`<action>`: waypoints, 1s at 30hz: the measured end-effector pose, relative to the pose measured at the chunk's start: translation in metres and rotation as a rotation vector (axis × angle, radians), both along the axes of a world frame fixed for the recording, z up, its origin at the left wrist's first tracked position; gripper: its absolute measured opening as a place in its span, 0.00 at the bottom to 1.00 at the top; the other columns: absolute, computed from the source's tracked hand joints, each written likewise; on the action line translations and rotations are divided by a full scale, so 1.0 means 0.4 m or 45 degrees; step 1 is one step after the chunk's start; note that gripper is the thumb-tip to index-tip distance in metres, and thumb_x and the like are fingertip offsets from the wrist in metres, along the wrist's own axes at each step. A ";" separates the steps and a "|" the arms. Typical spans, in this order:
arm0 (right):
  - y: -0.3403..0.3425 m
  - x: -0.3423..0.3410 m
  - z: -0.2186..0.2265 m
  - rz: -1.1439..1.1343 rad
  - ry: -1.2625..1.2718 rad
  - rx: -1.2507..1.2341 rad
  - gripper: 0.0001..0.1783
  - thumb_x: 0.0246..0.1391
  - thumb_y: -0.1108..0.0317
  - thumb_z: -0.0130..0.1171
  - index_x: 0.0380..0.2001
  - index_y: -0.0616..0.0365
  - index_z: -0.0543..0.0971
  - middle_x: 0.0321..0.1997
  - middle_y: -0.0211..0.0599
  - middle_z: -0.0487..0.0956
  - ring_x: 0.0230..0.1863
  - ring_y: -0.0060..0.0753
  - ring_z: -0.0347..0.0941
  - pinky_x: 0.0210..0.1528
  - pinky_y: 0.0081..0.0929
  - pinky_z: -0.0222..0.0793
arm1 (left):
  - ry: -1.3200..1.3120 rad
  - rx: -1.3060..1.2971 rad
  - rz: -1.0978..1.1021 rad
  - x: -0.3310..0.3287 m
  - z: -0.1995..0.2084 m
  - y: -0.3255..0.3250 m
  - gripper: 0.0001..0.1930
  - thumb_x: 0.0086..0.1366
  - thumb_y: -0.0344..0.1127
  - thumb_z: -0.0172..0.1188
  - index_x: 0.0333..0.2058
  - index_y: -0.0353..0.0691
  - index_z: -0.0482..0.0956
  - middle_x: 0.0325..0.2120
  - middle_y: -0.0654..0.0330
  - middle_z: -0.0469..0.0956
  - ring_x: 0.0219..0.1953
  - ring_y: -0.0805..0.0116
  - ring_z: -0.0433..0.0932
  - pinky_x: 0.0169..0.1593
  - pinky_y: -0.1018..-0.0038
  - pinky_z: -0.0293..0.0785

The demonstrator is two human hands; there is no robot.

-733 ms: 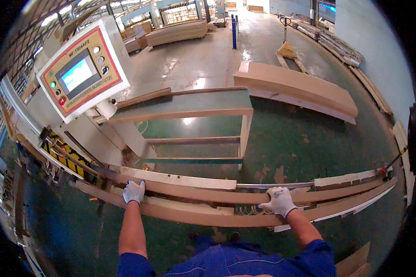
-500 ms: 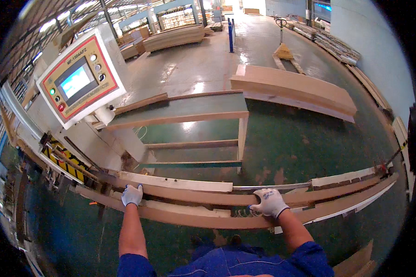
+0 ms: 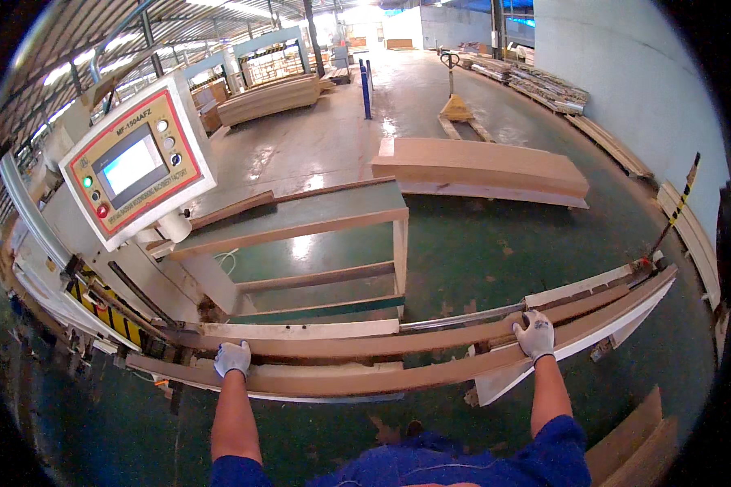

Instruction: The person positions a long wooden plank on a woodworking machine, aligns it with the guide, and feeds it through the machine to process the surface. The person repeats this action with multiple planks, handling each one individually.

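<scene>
A long, narrow brown wooden strip (image 3: 365, 346) runs across in front of me on the machine bed, level with a second brown-faced rail (image 3: 365, 385) nearer to me. Both my hands wear white gloves. My left hand (image 3: 233, 358) is curled at the strip's near edge, toward its left end. Farther along to the right, my right hand (image 3: 535, 334) grips over the strip, thumb on the near side. The undersides of both hands' fingers are hidden. Between strip and rail lies a pale wooden piece (image 3: 333, 370).
A white machine control panel (image 3: 134, 166) with a lit screen stands at left. Beyond the bed are a green-topped frame table (image 3: 325, 213), a stack of boards (image 3: 479, 172) and a yellow pallet truck (image 3: 456, 109). A striped upright rod (image 3: 682, 199) stands at the right end.
My right hand has moved to the right along the strip. My left hand stays near the left end. The view has turned slightly right.
</scene>
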State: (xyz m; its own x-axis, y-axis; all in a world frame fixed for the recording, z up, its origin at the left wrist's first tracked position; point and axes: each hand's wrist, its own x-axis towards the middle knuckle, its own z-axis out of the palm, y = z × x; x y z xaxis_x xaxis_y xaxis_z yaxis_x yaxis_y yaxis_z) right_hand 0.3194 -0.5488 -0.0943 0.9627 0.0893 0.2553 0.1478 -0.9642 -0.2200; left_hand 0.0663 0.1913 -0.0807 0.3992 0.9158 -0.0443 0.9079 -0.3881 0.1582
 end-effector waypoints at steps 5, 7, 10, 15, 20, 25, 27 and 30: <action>-0.018 -0.015 0.006 -0.113 -0.040 0.032 0.22 0.61 0.47 0.62 0.43 0.55 0.85 0.49 0.50 0.84 0.54 0.55 0.80 0.60 0.50 0.74 | -0.089 -0.045 -0.130 0.016 0.024 -0.042 0.32 0.66 0.60 0.63 0.51 0.31 0.84 0.50 0.42 0.86 0.55 0.45 0.85 0.61 0.55 0.78; 0.009 -0.007 0.016 -0.159 0.066 0.002 0.24 0.61 0.46 0.63 0.48 0.54 0.86 0.52 0.49 0.84 0.55 0.54 0.80 0.60 0.49 0.75 | -0.046 -0.027 -0.100 0.004 -0.008 -0.002 0.32 0.66 0.60 0.63 0.51 0.32 0.84 0.50 0.43 0.86 0.55 0.46 0.85 0.61 0.55 0.79; 0.009 -0.010 0.022 -0.170 0.043 -0.020 0.22 0.62 0.45 0.62 0.42 0.54 0.86 0.46 0.49 0.85 0.52 0.54 0.82 0.57 0.50 0.76 | -0.014 0.040 -0.110 0.009 -0.031 0.004 0.29 0.69 0.59 0.57 0.47 0.34 0.87 0.51 0.41 0.85 0.54 0.44 0.85 0.60 0.52 0.79; 0.051 0.001 0.020 -0.166 -0.018 -0.057 0.22 0.62 0.47 0.59 0.38 0.55 0.86 0.45 0.50 0.86 0.51 0.55 0.82 0.56 0.50 0.77 | -0.022 0.110 -0.112 -0.043 -0.113 0.092 0.32 0.67 0.60 0.64 0.49 0.33 0.84 0.51 0.42 0.86 0.55 0.46 0.85 0.60 0.54 0.80; 0.021 -0.011 0.023 -0.167 -0.006 -0.021 0.22 0.63 0.47 0.58 0.38 0.55 0.86 0.45 0.50 0.86 0.50 0.56 0.82 0.56 0.50 0.77 | -0.014 0.043 -0.093 -0.002 0.002 -0.008 0.30 0.68 0.60 0.63 0.50 0.34 0.85 0.50 0.41 0.86 0.53 0.46 0.86 0.59 0.54 0.81; 0.027 -0.006 0.036 -0.189 0.077 -0.049 0.23 0.64 0.46 0.57 0.39 0.55 0.86 0.45 0.50 0.86 0.51 0.55 0.82 0.56 0.51 0.77 | -0.039 0.039 -0.088 -0.004 0.032 -0.034 0.29 0.68 0.59 0.62 0.49 0.36 0.86 0.50 0.43 0.86 0.53 0.46 0.86 0.59 0.54 0.80; 0.033 -0.012 0.036 -0.174 0.047 -0.084 0.25 0.64 0.45 0.57 0.42 0.56 0.86 0.47 0.49 0.86 0.52 0.54 0.82 0.58 0.50 0.76 | -0.041 0.025 -0.047 -0.008 0.026 -0.030 0.28 0.67 0.59 0.63 0.48 0.36 0.87 0.51 0.44 0.86 0.53 0.46 0.86 0.59 0.54 0.80; 0.035 -0.015 0.048 -0.179 0.094 -0.061 0.26 0.64 0.44 0.57 0.44 0.57 0.86 0.50 0.50 0.86 0.53 0.53 0.82 0.58 0.51 0.76 | -0.054 0.047 -0.025 -0.006 0.039 -0.046 0.28 0.67 0.58 0.63 0.48 0.36 0.87 0.51 0.44 0.86 0.53 0.46 0.86 0.59 0.54 0.80</action>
State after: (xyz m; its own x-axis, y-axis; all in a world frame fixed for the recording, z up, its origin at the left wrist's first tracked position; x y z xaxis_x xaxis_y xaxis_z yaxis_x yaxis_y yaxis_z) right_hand 0.3134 -0.5348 -0.0750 0.9825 -0.0375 0.1823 -0.0045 -0.9840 -0.1781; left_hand 0.0639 0.1728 -0.0649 0.4177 0.9086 0.0069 0.8929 -0.4119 0.1816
